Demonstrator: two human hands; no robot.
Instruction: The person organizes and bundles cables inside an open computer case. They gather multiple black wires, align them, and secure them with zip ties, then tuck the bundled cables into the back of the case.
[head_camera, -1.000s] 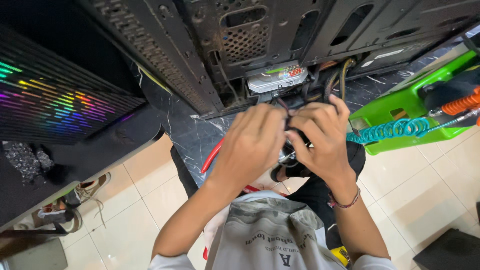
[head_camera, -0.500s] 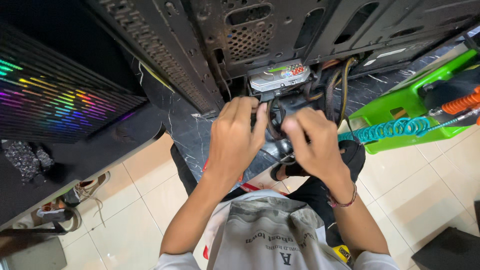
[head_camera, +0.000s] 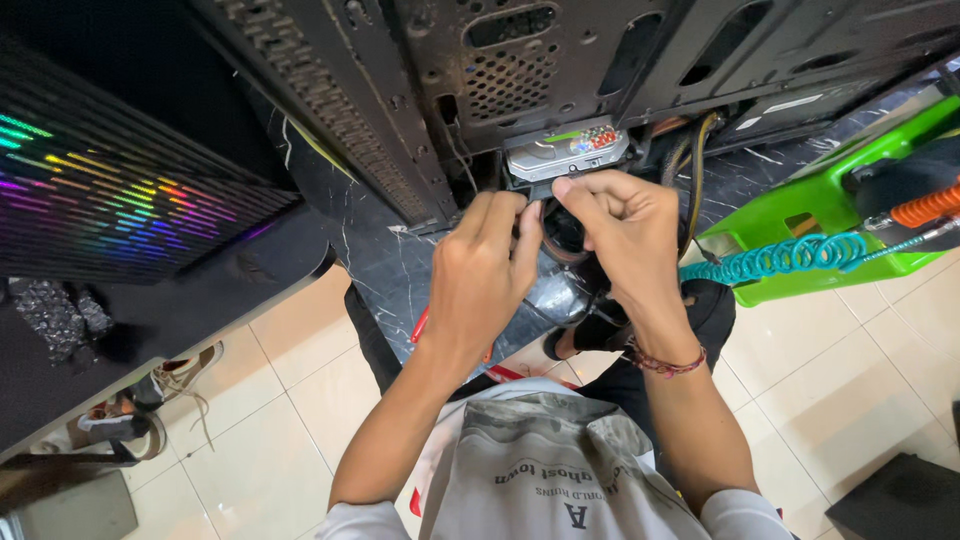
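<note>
A black metal computer case (head_camera: 520, 90) lies on a dark marble table edge, its perforated panels facing me. A silver hard drive (head_camera: 568, 150) sits in a bay at the case's lower edge, with black cables (head_camera: 690, 170) beside it. My left hand (head_camera: 480, 275) and my right hand (head_camera: 625, 235) are both raised to the drive. Their fingertips pinch something small and dark, likely a connector, just under the drive's front edge; the fingers hide it. A red thread bracelet circles my right wrist.
A panel lit with rainbow stripes (head_camera: 110, 200) stands at left. A green plastic tray (head_camera: 830, 210) at right holds a teal coiled hose (head_camera: 780, 258) and an orange-handled tool (head_camera: 925, 205). Shoes (head_camera: 150, 390) lie on the beige tiled floor below.
Both hands have moved up from below the case to the hard drive, and the fingertips have come together under it. The view has shifted slightly closer.
</note>
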